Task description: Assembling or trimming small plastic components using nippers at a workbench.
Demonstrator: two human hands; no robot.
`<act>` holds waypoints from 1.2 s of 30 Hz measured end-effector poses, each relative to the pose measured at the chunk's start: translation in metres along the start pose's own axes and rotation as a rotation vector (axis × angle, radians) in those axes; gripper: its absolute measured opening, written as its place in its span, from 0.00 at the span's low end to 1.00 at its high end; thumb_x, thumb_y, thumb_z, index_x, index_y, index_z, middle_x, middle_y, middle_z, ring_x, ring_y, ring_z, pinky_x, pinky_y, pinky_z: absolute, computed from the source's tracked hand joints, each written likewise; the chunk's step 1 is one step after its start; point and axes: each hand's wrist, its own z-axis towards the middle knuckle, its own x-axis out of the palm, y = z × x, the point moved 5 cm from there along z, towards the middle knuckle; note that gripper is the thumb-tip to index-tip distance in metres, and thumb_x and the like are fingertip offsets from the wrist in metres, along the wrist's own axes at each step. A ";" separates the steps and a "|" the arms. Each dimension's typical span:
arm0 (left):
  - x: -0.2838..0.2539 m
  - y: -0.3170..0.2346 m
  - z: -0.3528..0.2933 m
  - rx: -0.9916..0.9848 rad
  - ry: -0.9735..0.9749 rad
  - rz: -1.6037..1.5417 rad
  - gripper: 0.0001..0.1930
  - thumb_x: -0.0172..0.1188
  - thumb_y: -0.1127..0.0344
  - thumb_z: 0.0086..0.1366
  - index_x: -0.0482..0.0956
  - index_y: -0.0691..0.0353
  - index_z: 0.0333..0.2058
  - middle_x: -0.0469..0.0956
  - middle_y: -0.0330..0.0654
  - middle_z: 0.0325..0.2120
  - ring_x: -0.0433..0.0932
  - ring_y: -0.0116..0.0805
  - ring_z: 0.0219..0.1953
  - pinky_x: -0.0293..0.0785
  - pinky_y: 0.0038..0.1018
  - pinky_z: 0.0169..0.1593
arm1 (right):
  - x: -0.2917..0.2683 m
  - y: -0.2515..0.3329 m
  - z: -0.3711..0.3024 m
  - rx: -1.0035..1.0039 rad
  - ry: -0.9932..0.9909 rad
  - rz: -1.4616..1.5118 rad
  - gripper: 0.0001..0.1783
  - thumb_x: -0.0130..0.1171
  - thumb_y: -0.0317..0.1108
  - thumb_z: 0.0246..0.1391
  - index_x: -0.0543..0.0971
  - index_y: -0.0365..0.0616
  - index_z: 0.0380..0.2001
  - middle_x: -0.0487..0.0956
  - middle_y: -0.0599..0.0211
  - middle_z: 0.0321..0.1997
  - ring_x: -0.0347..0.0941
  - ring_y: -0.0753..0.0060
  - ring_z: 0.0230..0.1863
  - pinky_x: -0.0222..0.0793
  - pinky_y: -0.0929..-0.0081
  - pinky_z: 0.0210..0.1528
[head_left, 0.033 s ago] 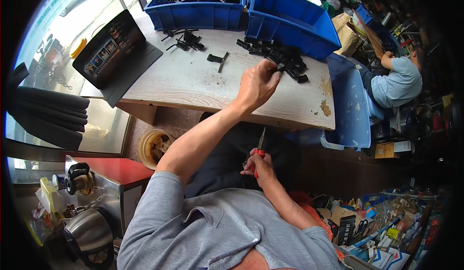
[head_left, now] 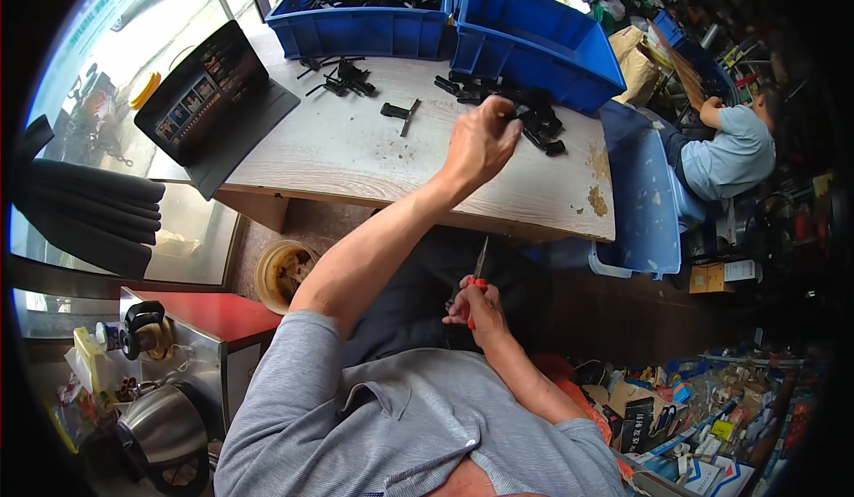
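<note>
My left hand (head_left: 482, 148) is over the table with its fingers curled together, at the near edge of a pile of black plastic parts (head_left: 538, 124). Whatever its fingertips hold, if anything, is hidden against the dark pile. Lower down, over my lap, my right hand (head_left: 480, 308) is closed around a red-handled tool with a pointed metal tip (head_left: 481, 259), aimed away from me. A small dark thing shows beside those fingers, too small to name. Left of the pile lies a single black part with a metal crosspiece (head_left: 398, 112). Another small heap of black parts (head_left: 347, 78) lies farther left.
A blue crate (head_left: 356, 33) of black parts and a second blue crate (head_left: 534, 61) stand along the table's back. A tablet (head_left: 209, 97) leans at the left. A bucket (head_left: 267, 275) sits below. Another person (head_left: 729, 150) sits at the right, beyond a blue tub (head_left: 640, 186).
My left hand has shifted very slightly up and to the right, and its thumb shows more clearly. The right hand and its tool stay where they were.
</note>
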 end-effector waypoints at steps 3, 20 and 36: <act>0.008 0.002 0.034 0.162 0.029 0.161 0.29 0.64 0.62 0.58 0.68 0.64 0.58 0.76 0.56 0.48 0.74 0.57 0.51 0.71 0.43 0.55 | -0.001 -0.003 -0.002 -0.014 0.019 0.002 0.13 0.52 0.41 0.57 0.71 0.43 0.37 0.73 0.69 0.20 0.73 0.76 0.19 0.80 0.69 0.25; -0.116 0.067 -0.015 0.216 0.131 0.838 0.14 0.62 0.72 0.55 0.81 0.62 0.42 0.77 0.48 0.51 0.73 0.49 0.55 0.71 0.37 0.57 | -0.002 -0.003 0.005 0.042 0.024 -0.004 0.10 0.54 0.38 0.53 0.71 0.45 0.36 0.71 0.70 0.20 0.72 0.74 0.21 0.80 0.63 0.27; -0.098 0.050 -0.019 -0.046 -0.021 0.961 0.16 0.67 0.52 0.56 0.83 0.58 0.36 0.80 0.43 0.43 0.74 0.46 0.51 0.65 0.42 0.56 | -0.010 -0.010 0.005 0.043 -0.087 -0.013 0.13 0.59 0.41 0.54 0.72 0.44 0.33 0.71 0.69 0.20 0.72 0.73 0.20 0.77 0.69 0.24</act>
